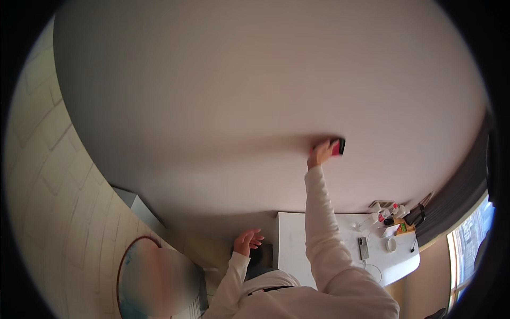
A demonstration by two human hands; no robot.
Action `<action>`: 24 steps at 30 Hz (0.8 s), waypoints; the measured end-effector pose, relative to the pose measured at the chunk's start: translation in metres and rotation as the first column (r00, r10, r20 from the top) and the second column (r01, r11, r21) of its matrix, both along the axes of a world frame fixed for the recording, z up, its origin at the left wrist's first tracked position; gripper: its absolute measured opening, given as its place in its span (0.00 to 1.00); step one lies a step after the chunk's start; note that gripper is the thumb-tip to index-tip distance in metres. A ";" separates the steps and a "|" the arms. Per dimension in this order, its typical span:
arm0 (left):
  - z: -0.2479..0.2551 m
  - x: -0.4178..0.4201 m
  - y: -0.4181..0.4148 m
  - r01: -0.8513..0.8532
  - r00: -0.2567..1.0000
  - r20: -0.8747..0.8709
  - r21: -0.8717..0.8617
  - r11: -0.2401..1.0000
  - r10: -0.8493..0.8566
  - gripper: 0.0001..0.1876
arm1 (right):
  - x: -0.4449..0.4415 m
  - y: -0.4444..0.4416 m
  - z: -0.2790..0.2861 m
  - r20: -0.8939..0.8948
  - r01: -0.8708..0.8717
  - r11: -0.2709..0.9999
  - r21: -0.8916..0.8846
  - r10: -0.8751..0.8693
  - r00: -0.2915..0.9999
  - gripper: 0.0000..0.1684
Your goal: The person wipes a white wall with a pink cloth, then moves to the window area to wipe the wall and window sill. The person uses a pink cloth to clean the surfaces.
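Note:
My right hand is raised on an outstretched arm against the plain pale wall. It grips a red and black block, slightly blurred, whose exact kind I cannot make out. The block appears to be pressed to the wall, and my palm covers part of it. A soft shadow runs leftward from it along the wall. Lower down, my left hand hangs in the air with fingers apart and nothing in it. It is left of the white table and apart from it.
On the table lie a phone with a white cable, a white cup, several bottles, and a box. A dark curtain and a window are at right. At left are a round mirror and a brick-patterned wall.

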State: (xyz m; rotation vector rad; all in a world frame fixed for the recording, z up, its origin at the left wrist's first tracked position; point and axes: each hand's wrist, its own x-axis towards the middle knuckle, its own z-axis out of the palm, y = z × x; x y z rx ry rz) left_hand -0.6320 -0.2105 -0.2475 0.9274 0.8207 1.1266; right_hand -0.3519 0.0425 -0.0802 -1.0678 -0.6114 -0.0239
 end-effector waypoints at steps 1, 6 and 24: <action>0.000 -0.001 -0.002 0.003 1.000 -0.001 0.010 1.000 -0.003 0.21 | 0.012 0.017 0.018 0.268 0.231 0.972 -0.051 -0.209 0.940 0.32; -0.025 -0.028 0.006 -0.112 0.993 0.035 -0.033 0.993 0.113 0.22 | -0.072 0.013 0.193 0.631 0.246 0.966 0.076 -0.238 0.739 0.28; 0.000 -0.036 0.034 -0.175 0.983 -0.053 -0.006 0.985 0.174 0.18 | -0.170 0.028 0.234 0.950 0.078 0.974 0.214 -0.226 0.216 0.31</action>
